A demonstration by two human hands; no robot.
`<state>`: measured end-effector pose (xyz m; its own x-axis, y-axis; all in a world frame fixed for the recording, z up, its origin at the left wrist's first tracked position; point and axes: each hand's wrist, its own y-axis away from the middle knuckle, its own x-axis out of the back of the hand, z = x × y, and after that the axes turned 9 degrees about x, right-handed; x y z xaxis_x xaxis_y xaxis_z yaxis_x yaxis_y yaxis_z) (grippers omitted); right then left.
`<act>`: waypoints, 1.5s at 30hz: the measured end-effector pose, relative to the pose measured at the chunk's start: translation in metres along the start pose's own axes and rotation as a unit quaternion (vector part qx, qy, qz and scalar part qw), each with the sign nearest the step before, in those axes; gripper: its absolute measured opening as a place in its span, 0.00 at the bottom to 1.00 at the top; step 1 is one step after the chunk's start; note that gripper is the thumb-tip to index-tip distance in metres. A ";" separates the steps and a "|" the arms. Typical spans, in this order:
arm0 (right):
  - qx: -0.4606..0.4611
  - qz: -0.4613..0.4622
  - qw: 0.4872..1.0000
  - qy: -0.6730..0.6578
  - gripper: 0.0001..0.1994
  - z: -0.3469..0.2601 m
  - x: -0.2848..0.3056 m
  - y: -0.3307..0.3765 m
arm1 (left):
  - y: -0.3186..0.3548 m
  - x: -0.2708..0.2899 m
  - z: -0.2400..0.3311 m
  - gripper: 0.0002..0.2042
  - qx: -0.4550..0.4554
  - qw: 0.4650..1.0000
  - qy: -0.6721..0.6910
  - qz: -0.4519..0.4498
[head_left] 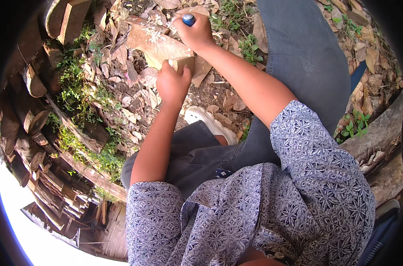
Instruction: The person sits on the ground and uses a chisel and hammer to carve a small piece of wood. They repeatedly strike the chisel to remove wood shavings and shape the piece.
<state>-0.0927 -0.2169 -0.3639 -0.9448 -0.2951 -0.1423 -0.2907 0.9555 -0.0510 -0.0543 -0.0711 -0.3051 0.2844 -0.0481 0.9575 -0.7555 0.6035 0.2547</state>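
My right hand (195, 34) is wrapped round the blue handle (188, 19) of a tool, and the handle's rounded metal cap sticks up out of the fist. The tool's working end is hidden, so I cannot tell its kind. A pale, freshly cut piece of wood (159, 44) lies just left of that fist, with curled shavings (155, 35) on its far part. At its near end, my left hand (172, 84) grips the wood with the fingers closed, thumb toward the right. A flat brown scrap of wood (201, 70) sits under the near end.
Dry leaves (230, 99) and bare soil cover the ground. Stacked split timber (35, 119) lines the left side, with green weeds (77, 88) along it. My trousered knee (308, 48) rises at the right, and a pale clog (210, 124) shows below my hands. A log (374, 133) lies far right.
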 end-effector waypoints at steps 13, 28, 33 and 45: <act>-0.012 0.005 0.999 -0.040 0.15 -0.010 -0.002 -0.010 | -0.001 0.000 -0.002 0.20 0.001 1.000 0.006 0.005; -0.015 0.025 1.000 -0.008 0.16 0.003 0.000 -0.014 | -0.003 -0.006 -0.007 0.22 -0.013 1.000 0.016 0.014; 0.058 0.051 0.996 -0.042 0.15 -0.048 -0.010 -0.030 | -0.001 -0.002 -0.003 0.22 -0.017 1.000 0.014 0.016; -0.023 0.066 0.996 -0.057 0.13 -0.056 -0.004 -0.039 | -0.004 -0.001 -0.003 0.23 -0.002 1.000 0.003 -0.010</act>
<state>-0.0862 -0.2531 -0.3059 -0.9527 -0.1632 -0.2563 -0.1742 0.9845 0.0203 -0.0493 -0.0711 -0.3077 0.3027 -0.0554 0.9515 -0.7470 0.6062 0.2730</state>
